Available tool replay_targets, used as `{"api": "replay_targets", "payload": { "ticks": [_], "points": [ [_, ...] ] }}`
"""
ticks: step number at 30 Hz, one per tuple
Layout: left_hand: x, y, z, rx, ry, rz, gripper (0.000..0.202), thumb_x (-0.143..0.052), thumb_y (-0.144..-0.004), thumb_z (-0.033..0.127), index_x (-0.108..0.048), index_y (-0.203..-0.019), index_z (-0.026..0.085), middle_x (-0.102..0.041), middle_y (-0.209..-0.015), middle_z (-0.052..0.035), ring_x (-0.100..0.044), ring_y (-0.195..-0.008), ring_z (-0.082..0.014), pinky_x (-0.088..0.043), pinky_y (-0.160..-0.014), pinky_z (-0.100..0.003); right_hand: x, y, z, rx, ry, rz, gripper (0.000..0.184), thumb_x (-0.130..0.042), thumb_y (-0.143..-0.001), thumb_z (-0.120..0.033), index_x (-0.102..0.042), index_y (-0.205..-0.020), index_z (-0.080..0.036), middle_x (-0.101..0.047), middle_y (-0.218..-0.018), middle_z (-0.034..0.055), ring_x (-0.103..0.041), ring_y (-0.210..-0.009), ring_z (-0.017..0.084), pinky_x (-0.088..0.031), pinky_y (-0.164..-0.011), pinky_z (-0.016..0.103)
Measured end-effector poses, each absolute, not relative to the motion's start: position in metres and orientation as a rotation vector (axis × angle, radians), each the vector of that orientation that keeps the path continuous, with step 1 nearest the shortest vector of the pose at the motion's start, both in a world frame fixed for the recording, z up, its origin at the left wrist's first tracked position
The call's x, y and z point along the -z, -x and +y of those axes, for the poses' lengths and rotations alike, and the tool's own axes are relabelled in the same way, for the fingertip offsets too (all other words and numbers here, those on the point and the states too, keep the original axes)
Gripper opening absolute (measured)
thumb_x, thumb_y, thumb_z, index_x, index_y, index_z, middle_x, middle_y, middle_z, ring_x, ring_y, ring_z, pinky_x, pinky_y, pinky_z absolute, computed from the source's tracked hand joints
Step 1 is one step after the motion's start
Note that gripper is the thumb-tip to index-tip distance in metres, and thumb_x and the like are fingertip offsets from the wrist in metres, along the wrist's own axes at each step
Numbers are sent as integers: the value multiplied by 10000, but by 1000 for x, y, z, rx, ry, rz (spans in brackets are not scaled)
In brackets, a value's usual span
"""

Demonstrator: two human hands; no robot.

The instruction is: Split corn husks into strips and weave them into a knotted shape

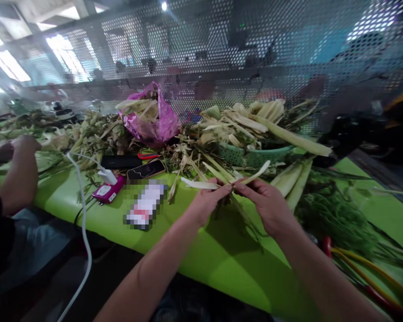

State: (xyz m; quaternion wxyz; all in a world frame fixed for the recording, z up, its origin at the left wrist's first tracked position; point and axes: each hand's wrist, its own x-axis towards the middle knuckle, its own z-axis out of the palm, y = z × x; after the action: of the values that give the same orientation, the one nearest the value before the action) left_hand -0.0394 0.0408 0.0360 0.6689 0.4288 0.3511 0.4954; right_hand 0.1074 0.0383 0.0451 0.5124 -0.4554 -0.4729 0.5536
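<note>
Over the green table, my left hand and my right hand meet, fingertips almost touching. Both pinch a pale plant strip, which looks like husk or leaf. Its white end pokes out left past my left fingers, and another pale strip end rises above my right hand. Thin green strands hang below the fingers. The exact grip point is partly hidden by my thumbs. Just behind my hands stands a green basket heaped with pale husks.
Left of my hands lie a lit phone, a dark phone and a magenta power block with a white cable. Behind are a pink bag and a perforated screen. Feathery greens lie right; another person's arm, left.
</note>
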Motion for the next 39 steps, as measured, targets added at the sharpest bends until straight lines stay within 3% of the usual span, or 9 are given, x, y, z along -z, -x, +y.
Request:
{"api": "replay_targets", "payload": {
  "ticks": [8, 14, 19, 25, 29, 36, 39],
  "points": [
    [-36, 41, 40, -1022, -1220, 860, 298, -614, -768, 455, -504, -697, 187, -391, -600, 43, -353, -581, -98, -285, -559, -238, -45, -112, 39, -1049, 1202, -1240, 288, -740, -674, -442, -687, -786, -182, -670, -716, 25, -586, -685, 179, -464, -674, 317],
    [-37, 37, 43, -1025, -1342, 765, 207, -615, -777, 405, -601, -795, 200, -534, -750, -7, -439, -706, -137, -345, -662, -252, -41, -117, 44, -929, 1233, -1250, 277, -735, -667, -425, -689, -779, -176, -642, -684, 13, -562, -686, 178, -442, -659, 309],
    [-38, 37, 38, -1033, -1381, 792, 209, -584, -801, 400, -553, -753, 198, -474, -675, 9, -413, -663, -132, -335, -620, -243, -45, -118, 44, -1036, 1164, -1161, 238, -736, -680, -392, -678, -772, -181, -645, -696, 5, -556, -671, 153, -431, -667, 289],
    [-44, 40, 36, -1004, -1391, 808, 153, -584, -800, 338, -575, -815, 187, -496, -725, 1, -426, -691, -133, -340, -641, -242, -50, -116, 40, -1253, 1091, -1112, 260, -748, -664, -333, -692, -880, -199, -676, -809, 14, -590, -743, 155, -444, -727, 292],
    [-42, 38, 39, -1016, -1419, 813, 158, -610, -776, 345, -597, -772, 188, -526, -730, -6, -440, -708, -143, -344, -661, -255, -49, -117, 40, -1248, 1133, -1127, 228, -775, -628, -308, -702, -808, -189, -675, -802, 19, -588, -759, 153, -436, -759, 295],
    [-38, 39, 43, -1032, -1403, 812, 156, -659, -728, 325, -598, -707, 183, -536, -678, -4, -438, -668, -139, -342, -625, -256, -49, -115, 41, -1246, 1146, -1161, 250, -782, -615, -337, -659, -765, -179, -612, -699, -11, -539, -667, 131, -419, -663, 267],
    [-37, 38, 44, -1064, -1347, 794, 179, -661, -736, 342, -603, -774, 177, -560, -721, -10, -471, -686, -135, -365, -641, -254, -49, -113, 41, -1261, 1149, -1114, 286, -770, -634, -373, -652, -814, -184, -618, -707, -12, -531, -637, 126, -420, -627, 263]
  ]
}}
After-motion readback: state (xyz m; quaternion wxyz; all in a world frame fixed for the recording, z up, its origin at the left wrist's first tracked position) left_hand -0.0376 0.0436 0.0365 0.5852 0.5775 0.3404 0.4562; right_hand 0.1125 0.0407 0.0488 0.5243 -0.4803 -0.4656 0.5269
